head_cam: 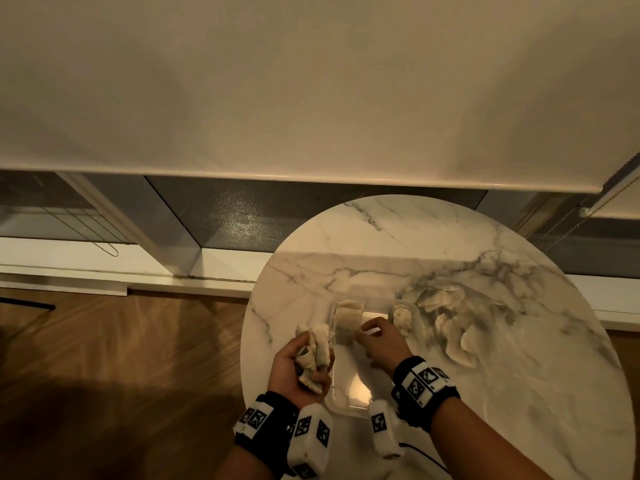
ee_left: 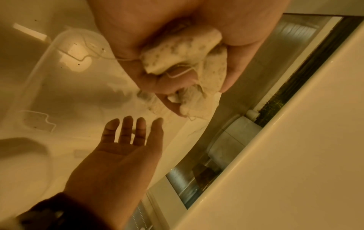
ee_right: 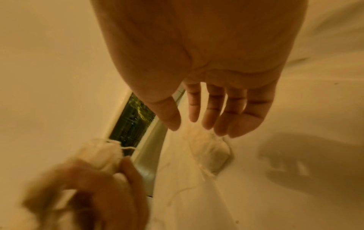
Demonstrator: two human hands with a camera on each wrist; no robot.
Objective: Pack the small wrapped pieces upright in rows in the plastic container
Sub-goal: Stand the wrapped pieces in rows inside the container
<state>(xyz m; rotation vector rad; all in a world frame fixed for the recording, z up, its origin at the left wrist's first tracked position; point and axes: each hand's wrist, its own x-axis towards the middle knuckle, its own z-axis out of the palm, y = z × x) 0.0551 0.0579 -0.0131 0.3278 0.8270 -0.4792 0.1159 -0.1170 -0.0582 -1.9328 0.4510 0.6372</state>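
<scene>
**Inspector:** State of the hands?

**Assistant:** The left hand (head_cam: 300,362) clutches a bunch of wrapped pieces (head_cam: 317,348) beside the plastic container (head_cam: 346,400). The right hand (head_cam: 379,341) hangs over the container, fingers relaxed and holding nothing.

**Inspector:** Handling?

**Assistant:** Judged light, soft and crushable, with trailing threads likely to snag. Pinch each by its flat sides, lightly. A few already stand at the far end; loose ones (head_cam: 446,317) lie on the marble table (head_cam: 519,375) to the right.

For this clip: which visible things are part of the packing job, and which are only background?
Part of the job:
- plastic container
- wrapped pieces standing in it
- bunch of pieces gripped by left hand
- loose pile of pieces
- right hand, empty, fingers extended over the container

Background:
- marble table
- roller blind
- wooden floor
</scene>
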